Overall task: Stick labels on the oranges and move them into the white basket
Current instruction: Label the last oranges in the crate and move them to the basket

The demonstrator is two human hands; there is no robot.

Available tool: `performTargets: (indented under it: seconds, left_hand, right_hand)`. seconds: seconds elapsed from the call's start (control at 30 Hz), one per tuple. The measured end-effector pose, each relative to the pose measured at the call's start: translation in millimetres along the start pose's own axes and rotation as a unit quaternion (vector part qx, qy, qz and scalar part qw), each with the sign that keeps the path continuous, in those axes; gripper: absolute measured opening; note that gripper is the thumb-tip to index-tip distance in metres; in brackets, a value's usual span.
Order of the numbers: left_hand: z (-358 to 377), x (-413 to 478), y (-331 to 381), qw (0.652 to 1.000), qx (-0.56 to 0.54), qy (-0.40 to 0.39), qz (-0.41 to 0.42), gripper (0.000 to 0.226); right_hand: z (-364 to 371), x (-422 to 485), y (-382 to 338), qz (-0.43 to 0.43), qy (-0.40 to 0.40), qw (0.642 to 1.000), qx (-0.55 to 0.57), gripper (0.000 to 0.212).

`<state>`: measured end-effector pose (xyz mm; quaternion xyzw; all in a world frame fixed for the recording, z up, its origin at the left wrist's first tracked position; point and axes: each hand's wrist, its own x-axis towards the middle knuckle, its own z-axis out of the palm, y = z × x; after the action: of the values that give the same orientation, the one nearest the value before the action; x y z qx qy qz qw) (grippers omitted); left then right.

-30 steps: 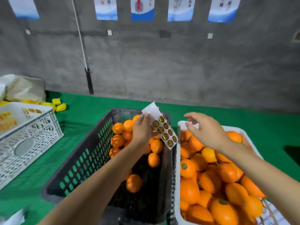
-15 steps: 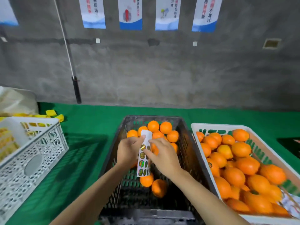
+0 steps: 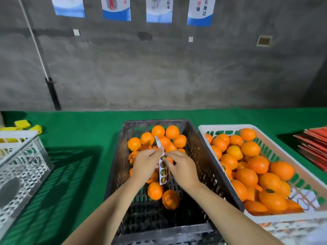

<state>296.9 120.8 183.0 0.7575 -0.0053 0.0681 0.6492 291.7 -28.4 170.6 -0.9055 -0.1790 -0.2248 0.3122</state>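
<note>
Grey wall [image 3: 159, 68] beyond my hands, four posters [image 3: 116, 8] across its top, a dark pole [image 3: 53, 93] leaning against it to the far left.

Green counter [image 3: 79, 131] under everything.

Black crate [image 3: 201, 156] directly below my hands, partly filled with oranges [image 3: 155, 190]: most heaped at its far end, two loose ones nearer me.

White basket [image 3: 228, 127] just right of my right hand, touching the crate's side, heaped with oranges; at least one near its left wall shows a round label.

White perforated crate [image 3: 21, 167] well left of my left hand, yellow pieces [image 3: 21, 123] beyond it. Red stack [image 3: 313, 147] at far right.

Left hand [image 3: 146, 162] and right hand [image 3: 182, 167] close together over the crate, almost touching. Left one pinches the sticker strip [image 3: 162, 169] near its top; the strip hangs down between the hands, top end curling away. Right fingertips [image 3: 167, 155] curl onto the strip's upper sticker, pinching at it. Three round shiny stickers show on the strip below that. No orange in either hand.
</note>
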Motion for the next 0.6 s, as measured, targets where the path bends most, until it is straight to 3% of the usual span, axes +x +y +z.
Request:
performTargets:
  seconds: [0.2, 0.4, 0.5, 0.6]
  left_hand:
    - [-1.9, 0.6, 4.3, 1.000, 0.024, -0.001, -0.001, 0.049]
    - [-8.9, -3.7, 1.2, 0.996, 0.085, 0.015, 0.005, 0.053]
    - [-12.1, -0.5, -1.5, 0.993, 0.104, 0.053, 0.007, 0.048]
    - [-17.0, -3.6, -6.8, 0.971, 0.210, 0.106, 0.032, 0.042]
  right_hand:
    - [-0.4, 0.7, 7.1, -0.026, 0.042, 0.999, -0.016, 0.016]
    - [3.5, -1.3, 6.8, 0.004, -0.002, 0.997, 0.076, 0.012]
    - [2.0, -1.1, 3.8, 0.064, -0.018, 0.983, 0.171, 0.014]
    - [1.4, -0.5, 11.0, 0.128, -0.102, 0.976, 0.147, 0.017]
